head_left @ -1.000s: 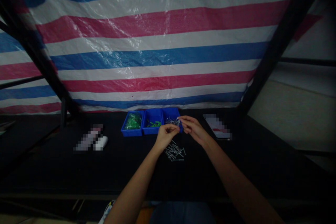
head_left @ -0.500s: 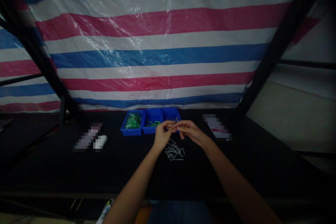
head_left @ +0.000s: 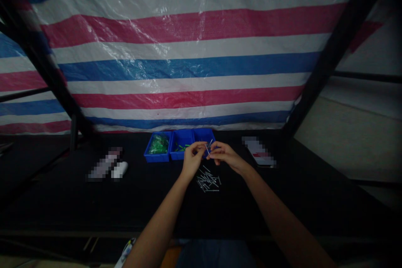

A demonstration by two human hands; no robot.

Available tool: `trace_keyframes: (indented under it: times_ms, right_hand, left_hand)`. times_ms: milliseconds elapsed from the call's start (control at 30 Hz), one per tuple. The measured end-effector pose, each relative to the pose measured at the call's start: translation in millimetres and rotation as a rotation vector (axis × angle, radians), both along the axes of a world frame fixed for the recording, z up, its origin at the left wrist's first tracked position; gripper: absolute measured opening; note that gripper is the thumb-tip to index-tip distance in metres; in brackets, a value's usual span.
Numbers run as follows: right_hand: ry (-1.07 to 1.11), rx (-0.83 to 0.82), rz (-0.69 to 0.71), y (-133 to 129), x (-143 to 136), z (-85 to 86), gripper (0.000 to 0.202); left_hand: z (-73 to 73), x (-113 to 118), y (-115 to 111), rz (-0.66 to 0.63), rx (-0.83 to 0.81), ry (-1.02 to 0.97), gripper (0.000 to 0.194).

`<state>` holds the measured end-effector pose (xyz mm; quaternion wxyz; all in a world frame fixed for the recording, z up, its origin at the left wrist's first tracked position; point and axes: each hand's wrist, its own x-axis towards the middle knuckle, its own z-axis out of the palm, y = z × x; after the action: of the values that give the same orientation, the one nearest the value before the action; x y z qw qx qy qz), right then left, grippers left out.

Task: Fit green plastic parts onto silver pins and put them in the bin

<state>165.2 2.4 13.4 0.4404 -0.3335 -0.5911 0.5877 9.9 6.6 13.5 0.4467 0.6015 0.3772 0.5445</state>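
My left hand (head_left: 192, 160) and my right hand (head_left: 228, 157) are raised over the table, in front of the blue bins. Between their fingertips a thin silver screw (head_left: 207, 150) stands at a slant. Its lower end is at my right fingertips, which are closed on it; its upper end is by my left fingertips. My left thumb and fingers are pinched together, and what lies inside that pinch is too small to make out. Just below the hands, a loose pile of similar screws (head_left: 209, 182) lies on the black table (head_left: 251, 205).
Three blue bins stand in a row: the left bin (head_left: 157, 158) holds a bag of green pieces (head_left: 159, 144), the middle bin (head_left: 182, 136) small green plugs (head_left: 181, 148). My hands partly cover the right bin (head_left: 203, 134). A phone (head_left: 260, 153) lies right, a white rounded object (head_left: 121, 170) left.
My fingertips, close together before, have moved slightly apart, and the slanted screw now shows between them. The pile and the bins stay as they were.
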Motion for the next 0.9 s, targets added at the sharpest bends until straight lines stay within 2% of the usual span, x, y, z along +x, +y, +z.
trace_keyframes:
  times_ms: [400,633,900]
  right_hand:
    - [-0.088,0.032,-0.093,8.1,-0.3,-11.3,0.034]
    - [-0.090,0.046,-0.122,8.0,-0.3,-10.4,0.035]
    - [-0.017,0.022,-0.225,11.8,3.6,-10.4,0.035]
  left_hand:
    - [8.4,1.1,-4.5,-0.042,-0.112,-0.096,0.028]
    - [7.4,0.4,-4.1,-0.075,-0.122,-0.114,0.027]
    - [8.2,1.6,-7.2,-0.139,-0.132,-0.109,0.027]
